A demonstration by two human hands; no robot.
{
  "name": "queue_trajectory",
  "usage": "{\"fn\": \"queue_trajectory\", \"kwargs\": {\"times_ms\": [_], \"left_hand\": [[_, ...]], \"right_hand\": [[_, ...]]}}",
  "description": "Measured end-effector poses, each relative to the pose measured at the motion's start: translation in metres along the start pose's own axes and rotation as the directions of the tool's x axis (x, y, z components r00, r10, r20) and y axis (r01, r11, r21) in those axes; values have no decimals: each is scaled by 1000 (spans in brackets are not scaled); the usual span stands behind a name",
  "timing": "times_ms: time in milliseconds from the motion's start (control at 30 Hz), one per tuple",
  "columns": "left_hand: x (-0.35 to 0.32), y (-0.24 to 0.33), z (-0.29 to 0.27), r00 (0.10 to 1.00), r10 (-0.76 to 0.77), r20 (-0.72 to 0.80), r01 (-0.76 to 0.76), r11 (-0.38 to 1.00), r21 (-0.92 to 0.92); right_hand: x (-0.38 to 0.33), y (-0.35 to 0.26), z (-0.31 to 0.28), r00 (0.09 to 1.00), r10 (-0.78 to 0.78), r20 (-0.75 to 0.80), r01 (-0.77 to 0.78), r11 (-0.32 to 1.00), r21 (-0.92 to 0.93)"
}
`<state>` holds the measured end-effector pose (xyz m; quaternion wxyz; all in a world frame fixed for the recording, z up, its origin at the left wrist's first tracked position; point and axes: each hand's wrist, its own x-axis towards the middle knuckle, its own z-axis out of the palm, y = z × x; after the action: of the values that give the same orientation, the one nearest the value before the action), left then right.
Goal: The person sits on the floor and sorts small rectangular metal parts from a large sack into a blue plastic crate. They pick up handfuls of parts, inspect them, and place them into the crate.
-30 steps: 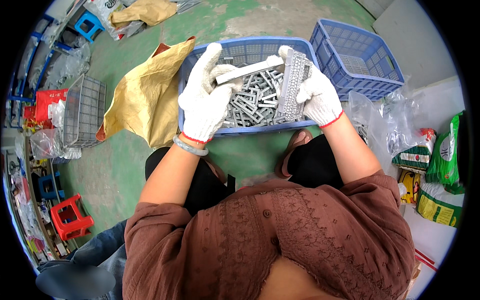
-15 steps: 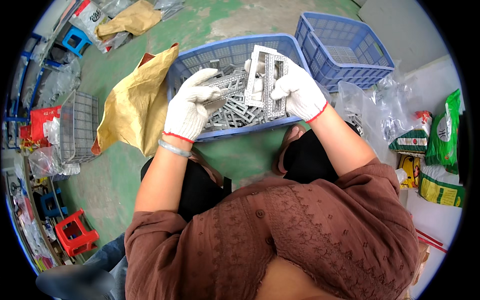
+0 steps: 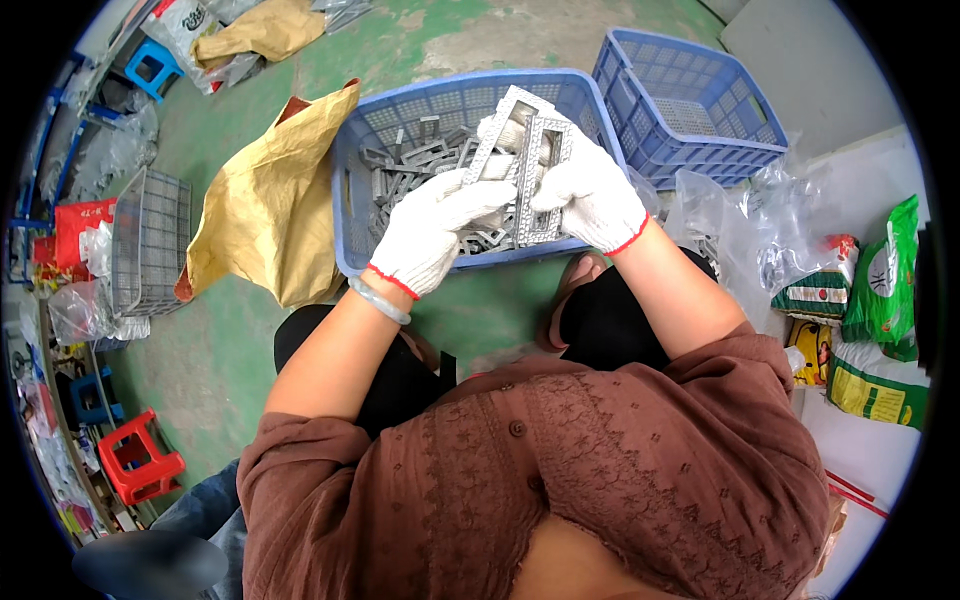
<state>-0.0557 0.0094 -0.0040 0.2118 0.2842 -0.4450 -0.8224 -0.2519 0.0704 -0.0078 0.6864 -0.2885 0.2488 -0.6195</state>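
Both my hands wear white knit gloves with red cuffs. My right hand (image 3: 597,195) is closed around a grey rectangular metal frame (image 3: 548,225), held nearly upright. A second grey frame (image 3: 520,103) overlaps it and leans to the left. My left hand (image 3: 432,222) is closed at the lower left side of these frames, fingers bent against the leaning one; its fingertips are partly hidden. Underneath, a blue plastic crate (image 3: 352,235) holds many loose grey metal frames (image 3: 400,170), partly covered by my hands.
A tan woven sack (image 3: 262,200) leans against the crate's left side. Another blue crate (image 3: 690,150) stands at the far right. Clear plastic bags (image 3: 745,230) lie on the right, beside a green bag (image 3: 885,275). A red stool (image 3: 140,458) is at the left.
My left hand has moved right to meet the frames in my right hand. The separate frame it held no longer shows apart. The frames in my right hand have tilted slightly.
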Motion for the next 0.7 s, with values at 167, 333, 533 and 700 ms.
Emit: {"fn": "queue_trajectory", "kwargs": {"times_ms": [167, 333, 533, 700], "left_hand": [[4, -7, -19, 998, 68, 17, -67, 995, -75], [2, -2, -24, 999, 49, 23, -45, 987, -152], [8, 7, -34, 995, -26, -100, 10, 987, -161], [6, 8, -35, 996, -64, -66, 44, 963, -267]], "right_hand": [[-1, -3, 0, 1000, 1, -27, -3, 998, -65], [-4, -12, 6, 999, 11, 34, -10, 1000, -25], [-10, -20, -8, 997, 72, -29, -75, 989, -125], [-6, -20, -7, 993, 109, 43, -106, 993, -58]]}}
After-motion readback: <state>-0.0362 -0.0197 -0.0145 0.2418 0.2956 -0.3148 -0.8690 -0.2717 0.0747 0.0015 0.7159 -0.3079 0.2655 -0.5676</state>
